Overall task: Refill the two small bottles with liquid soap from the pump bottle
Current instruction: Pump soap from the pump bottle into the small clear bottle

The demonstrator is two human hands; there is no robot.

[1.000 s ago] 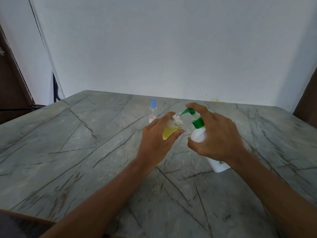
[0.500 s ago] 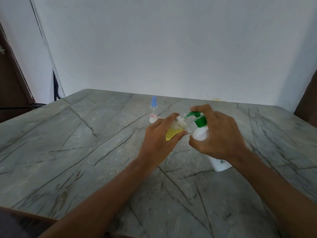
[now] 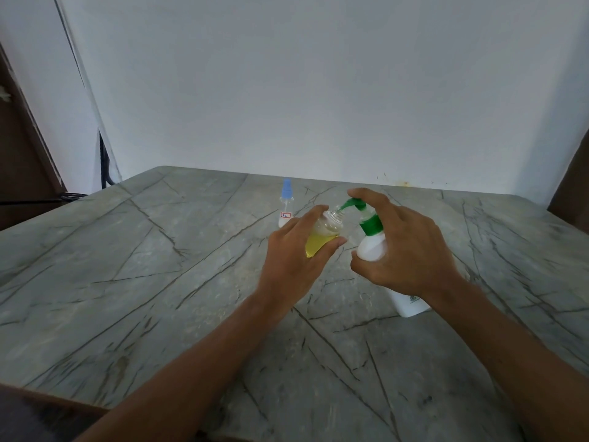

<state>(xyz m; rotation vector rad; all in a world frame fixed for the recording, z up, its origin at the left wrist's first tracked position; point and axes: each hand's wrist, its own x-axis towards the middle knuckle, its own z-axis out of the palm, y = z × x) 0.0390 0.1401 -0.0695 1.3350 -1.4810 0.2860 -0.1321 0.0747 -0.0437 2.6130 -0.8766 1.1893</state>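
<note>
My left hand (image 3: pixel 294 261) grips a small clear bottle (image 3: pixel 322 236) partly full of yellow liquid, tilted with its open mouth up against the green spout of the pump bottle. My right hand (image 3: pixel 401 247) holds the white pump bottle (image 3: pixel 371 247) round its shoulder, with the index finger lying over the green pump head (image 3: pixel 353 204). The pump bottle leans left, its base on the table. A second small clear bottle (image 3: pixel 286 208) with a blue spray cap and a small label stands upright behind my left hand.
The grey marble-patterned table (image 3: pixel 159 282) spreads wide to the left and in front. A plain white wall rises behind it. Dark cables (image 3: pixel 105 167) hang at the far left corner, and brown wood shows at both side edges.
The green pump head stands higher than half a second ago. Both hands and the two bottles have stayed in nearly the same place.
</note>
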